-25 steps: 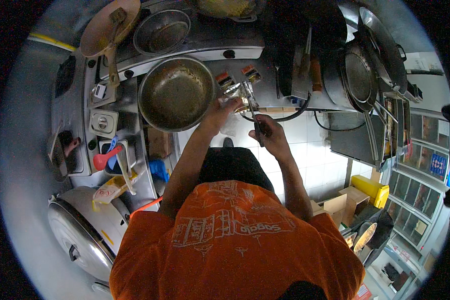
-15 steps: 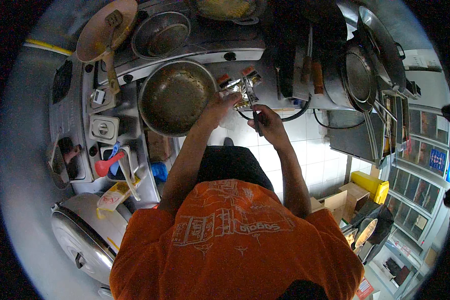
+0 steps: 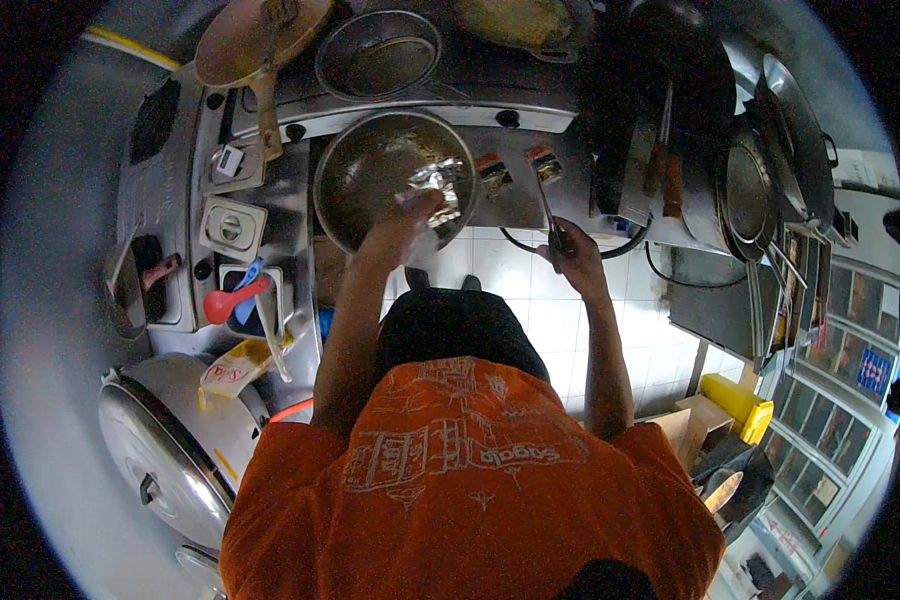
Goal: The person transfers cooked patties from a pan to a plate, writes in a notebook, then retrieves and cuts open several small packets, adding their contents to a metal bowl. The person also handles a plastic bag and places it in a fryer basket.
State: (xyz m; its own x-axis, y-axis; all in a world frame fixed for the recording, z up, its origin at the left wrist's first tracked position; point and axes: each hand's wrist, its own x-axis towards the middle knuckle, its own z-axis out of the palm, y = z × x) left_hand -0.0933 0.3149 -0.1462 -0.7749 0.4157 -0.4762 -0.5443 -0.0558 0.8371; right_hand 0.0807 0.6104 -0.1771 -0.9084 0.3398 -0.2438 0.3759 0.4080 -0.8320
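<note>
My left hand (image 3: 402, 232) is closed on a torn-looking silver foil packet (image 3: 440, 190), held over the right side of a wide, dark metal pan (image 3: 375, 165). A clear plastic piece hangs beneath that hand. In my right hand (image 3: 576, 258) is a slim bladed tool with a dark handle (image 3: 546, 205), its tip pointing away from me; whether it is a knife or scissors I cannot tell. Beyond its tip lies a small red and dark packet (image 3: 544, 163) on the steel counter, with a similar packet (image 3: 492, 172) nearer the pan.
A tan pan (image 3: 232, 50) holding a spatula and a grey pan (image 3: 378, 55) sit at the back. Lidded steel containers (image 3: 233, 228) and a red scoop (image 3: 235, 300) are at left, with a large lidded pot (image 3: 170, 450) nearer me. Stacked pans (image 3: 750, 190) stand right.
My left hand has carried the foil packet left over the pan. My right hand has drawn the bladed tool away from it. The whole view has shifted, moving the counter things rightward.
</note>
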